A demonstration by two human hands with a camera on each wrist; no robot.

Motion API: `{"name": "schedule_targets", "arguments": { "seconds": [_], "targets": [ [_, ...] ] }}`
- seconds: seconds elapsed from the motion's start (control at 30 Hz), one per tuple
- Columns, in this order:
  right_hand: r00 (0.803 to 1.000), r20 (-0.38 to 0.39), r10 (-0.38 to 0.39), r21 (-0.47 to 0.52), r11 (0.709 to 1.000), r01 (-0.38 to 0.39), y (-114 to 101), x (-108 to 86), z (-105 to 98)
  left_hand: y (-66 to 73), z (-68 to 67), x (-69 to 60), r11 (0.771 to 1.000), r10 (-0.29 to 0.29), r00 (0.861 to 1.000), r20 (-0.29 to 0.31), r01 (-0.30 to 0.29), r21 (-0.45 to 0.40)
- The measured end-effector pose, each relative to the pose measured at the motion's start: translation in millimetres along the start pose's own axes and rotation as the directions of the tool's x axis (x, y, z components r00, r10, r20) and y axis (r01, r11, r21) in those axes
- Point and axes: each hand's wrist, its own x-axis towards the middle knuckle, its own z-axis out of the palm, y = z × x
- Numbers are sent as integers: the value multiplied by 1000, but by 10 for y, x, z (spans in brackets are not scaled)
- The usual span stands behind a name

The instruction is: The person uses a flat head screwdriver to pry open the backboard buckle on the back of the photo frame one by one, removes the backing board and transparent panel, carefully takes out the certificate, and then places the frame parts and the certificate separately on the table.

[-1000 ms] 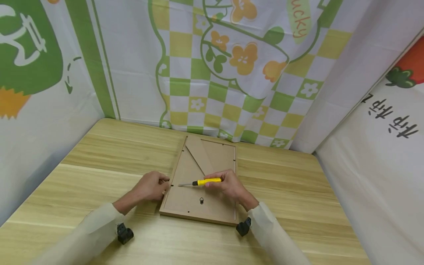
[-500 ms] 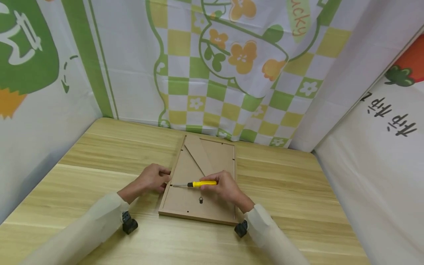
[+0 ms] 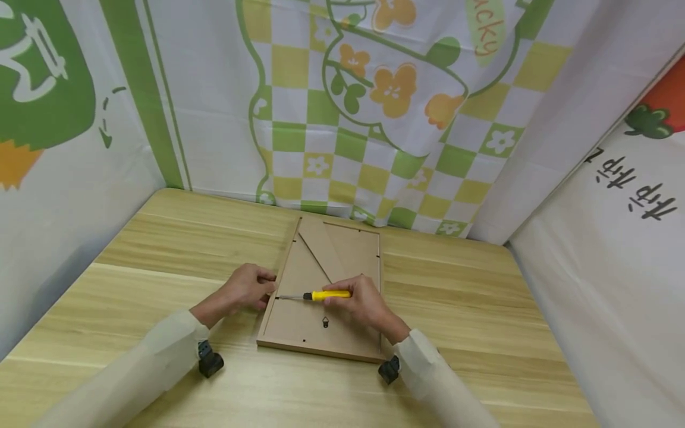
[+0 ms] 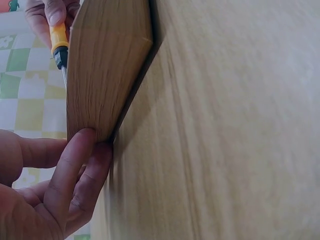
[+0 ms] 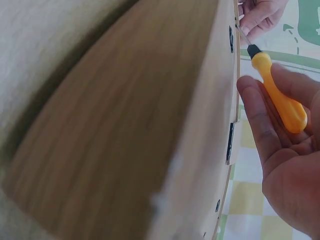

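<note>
A wooden picture frame [image 3: 299, 327] lies back side up on the table, with a stand flap [image 3: 320, 246], a small metal hanger [image 3: 325, 322] and dark tabs along its edges. My right hand [image 3: 368, 302] holds a screwdriver [image 3: 333, 294] by its yellow handle. The shaft points left, its tip at a dark tab [image 3: 277, 298] by the frame's left edge. Beside that tab, my left hand [image 3: 245, 288] grips the left edge; in the left wrist view its fingertips [image 4: 84, 137] press the side wall. The right wrist view shows the screwdriver handle [image 5: 282, 97] between thumb and fingers.
The wood-grain table [image 3: 460, 333] extends around the frame on all sides. A patterned curtain [image 3: 342, 137] hangs at the back, close to the frame's far edge. White printed side walls [image 3: 615, 261] flank the table. Small black cameras [image 3: 210, 359] sit on both wrists.
The screwdriver has moved left, bringing its tip from the backing board to the tab at the left edge. My left hand has shifted slightly up along that edge.
</note>
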Motion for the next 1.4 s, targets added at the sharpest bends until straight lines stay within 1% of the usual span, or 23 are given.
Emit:
{"name": "schedule_targets", "arguments": {
  "seconds": [0.2, 0.33, 0.5, 0.77, 0.87, 0.97, 1.07, 1.2, 1.23, 1.3, 1.4],
  "targets": [
    [1000, 10, -9, -17, 1000, 9, 11, 1, 5, 11, 8, 2, 1000, -17, 1000, -2, 17, 6],
    [1000, -4, -8, -10, 1000, 8, 8, -7, 14, 7, 5, 2, 1000, -22, 1000, 1, 22, 2],
    [1000, 0, -6, -3, 1000, 6, 3, -20, 27, -15, 7, 17, 1000, -28, 1000, 0, 28, -5],
    [999, 37, 1, 9, 1000, -1, 11, -34, 76, -6, 14, 20, 1000, -17, 1000, 5, 17, -6],
    [999, 33, -9, 17, 1000, 9, -9, -36, 90, 7, 18, 20, 1000, -18, 1000, 5, 18, -7],
    [999, 3, -38, 37, 999, 38, -50, -27, 108, 10, 29, 21, 1000, -23, 1000, 4, 23, -9],
    [996, -43, -75, 89, 993, 79, -124, -6, 149, 17, 31, 18, 1000, -25, 1000, 1, 25, 0],
    [987, -106, -119, 155, 979, 135, -285, 15, 243, 26, 31, 19, 1000, -29, 1000, 0, 29, 8],
    [983, -122, -138, 145, 977, 155, -335, 19, 269, 27, 33, 20, 999, -33, 999, 1, 33, 5],
    [971, -148, -188, 95, 975, 203, -454, 26, 313, 28, 32, 24, 999, -37, 999, 2, 37, 4],
    [951, -168, -261, -23, 965, 261, -635, 45, 372, 31, 24, 32, 1000, -29, 1000, -2, 29, 5]
  ]
}}
